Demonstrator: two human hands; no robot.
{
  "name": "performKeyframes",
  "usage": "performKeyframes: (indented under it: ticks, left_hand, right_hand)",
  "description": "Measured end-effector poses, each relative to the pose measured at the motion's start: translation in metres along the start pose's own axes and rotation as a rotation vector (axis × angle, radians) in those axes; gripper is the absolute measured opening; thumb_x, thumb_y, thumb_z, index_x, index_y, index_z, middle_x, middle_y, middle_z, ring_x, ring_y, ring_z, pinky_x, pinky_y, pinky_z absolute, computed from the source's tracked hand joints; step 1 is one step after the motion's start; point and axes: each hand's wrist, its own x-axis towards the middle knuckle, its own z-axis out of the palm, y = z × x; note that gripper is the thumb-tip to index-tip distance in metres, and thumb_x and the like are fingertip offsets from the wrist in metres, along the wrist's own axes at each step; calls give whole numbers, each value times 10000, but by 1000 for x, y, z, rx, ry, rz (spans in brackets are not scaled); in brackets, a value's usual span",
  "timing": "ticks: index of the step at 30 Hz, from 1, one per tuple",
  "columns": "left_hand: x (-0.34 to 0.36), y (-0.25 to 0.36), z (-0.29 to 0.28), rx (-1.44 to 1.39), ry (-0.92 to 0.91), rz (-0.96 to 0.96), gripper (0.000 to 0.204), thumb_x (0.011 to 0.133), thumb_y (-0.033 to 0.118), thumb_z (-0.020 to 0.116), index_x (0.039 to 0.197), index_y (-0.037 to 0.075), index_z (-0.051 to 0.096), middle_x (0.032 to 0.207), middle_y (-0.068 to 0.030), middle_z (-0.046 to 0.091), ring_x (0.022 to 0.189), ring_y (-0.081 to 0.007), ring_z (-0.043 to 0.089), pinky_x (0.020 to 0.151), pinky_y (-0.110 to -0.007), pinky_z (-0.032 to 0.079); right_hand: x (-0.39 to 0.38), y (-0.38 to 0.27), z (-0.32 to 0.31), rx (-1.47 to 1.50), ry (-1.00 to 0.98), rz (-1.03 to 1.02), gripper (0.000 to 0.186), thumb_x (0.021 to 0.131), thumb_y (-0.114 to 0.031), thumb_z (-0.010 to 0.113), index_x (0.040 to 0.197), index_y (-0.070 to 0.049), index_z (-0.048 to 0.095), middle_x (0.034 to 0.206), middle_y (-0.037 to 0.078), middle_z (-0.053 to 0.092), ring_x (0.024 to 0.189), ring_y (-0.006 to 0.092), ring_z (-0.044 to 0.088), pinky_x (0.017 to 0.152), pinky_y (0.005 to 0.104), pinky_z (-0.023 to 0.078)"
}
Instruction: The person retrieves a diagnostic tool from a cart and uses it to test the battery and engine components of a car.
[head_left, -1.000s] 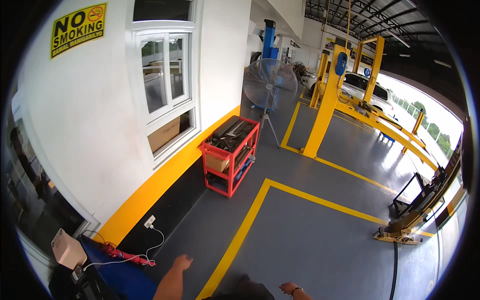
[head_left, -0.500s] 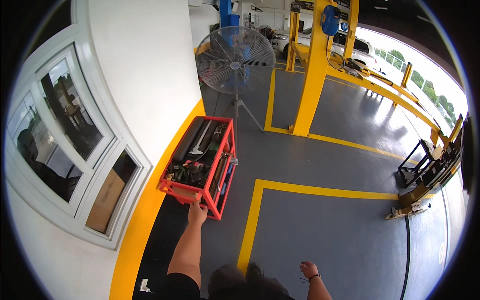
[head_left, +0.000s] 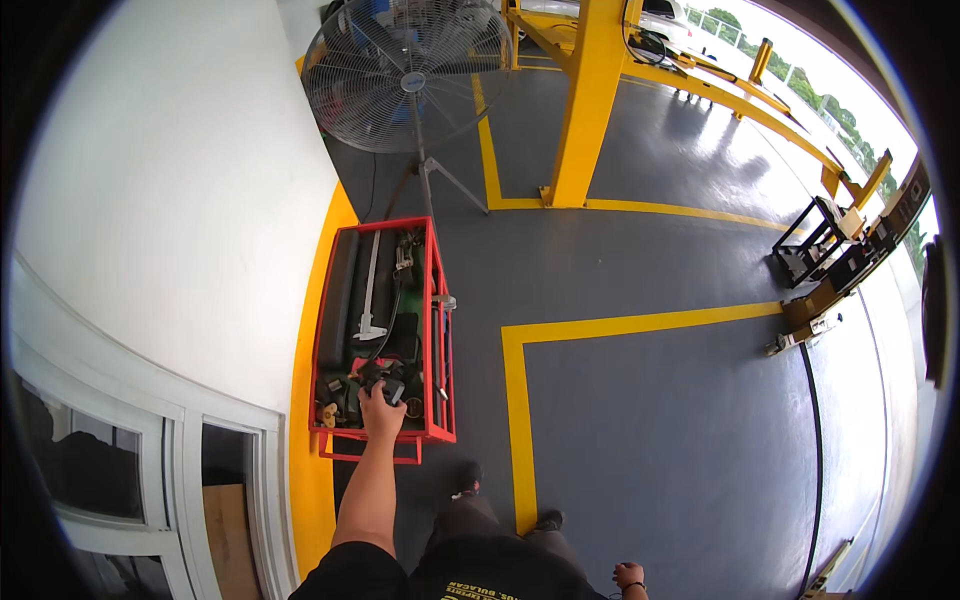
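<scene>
My left hand (head_left: pixel 382 414) reaches into the top tray of a red tool cart (head_left: pixel 428 330). Its fingers are closed around a small black object (head_left: pixel 393 388), whose kind I cannot make out. Just beyond the fingers, a large silver caliper (head_left: pixel 371 290) lies lengthwise beside a long black case (head_left: pixel 341 290). Several small parts lie jumbled around the hand, among them a brass-coloured piece (head_left: pixel 329 414). Down at my right side hangs my right hand (head_left: pixel 628 575), fingers loosely curled, with nothing visible in it.
A large pedestal fan (head_left: pixel 412 84) stands beyond the cart, its tripod legs on the grey floor. A yellow lift post (head_left: pixel 588 120) rises farther right. On the left runs a white wall with a window (head_left: pixel 160 480). A black rack (head_left: pixel 812 243) and boxes stand far right.
I have come closer to the cart. My left hand has moved from the cart's near rim into the tray, onto the black object. My right hand still hangs at my side.
</scene>
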Motion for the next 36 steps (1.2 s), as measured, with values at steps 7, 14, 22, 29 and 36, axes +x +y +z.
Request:
performKeyframes:
  ticks: [7,14,22,29,36]
  left_hand:
    - [14,74,-163,-515,-197,432,530,692,210,790,1150,45,582,1150,-179,593,1040,-339,619,917,-401,495]
    - [-54,165,-145,-450,-765,763,878,699,427,840,1400,84,437,1056,-154,662,921,-299,672,826,-392,530]
    - [88,25,-28,374,-615,548,840,759,344,801,1458,128,388,1434,-131,469,1291,-355,495,1061,-465,421]
    - [140,-45,36,754,-580,763,672,845,259,654,1466,169,415,1373,-149,531,1395,-353,382,1205,-512,157]
    - [172,-8,-31,-227,-599,303,1005,578,264,874,1451,94,405,1271,-186,566,1207,-345,544,1078,-450,412]
  right_hand:
    - [-114,-228,101,103,-268,-677,455,860,-282,719,1196,14,638,1152,163,691,1079,286,664,924,369,525]
    - [-229,-396,153,630,-1106,-841,787,751,-355,816,1363,-14,457,1237,125,601,1109,268,619,956,398,516]
    - [-164,-292,133,804,-814,-448,568,798,-314,747,1235,-11,546,1069,120,659,916,277,675,812,428,573]
    - [-125,-169,100,745,-482,-165,462,863,-333,658,1204,-30,586,999,134,678,766,308,686,693,427,573]
    - [-124,-105,92,746,-362,-95,442,863,-340,652,1175,-30,610,989,138,684,756,310,685,686,428,569]
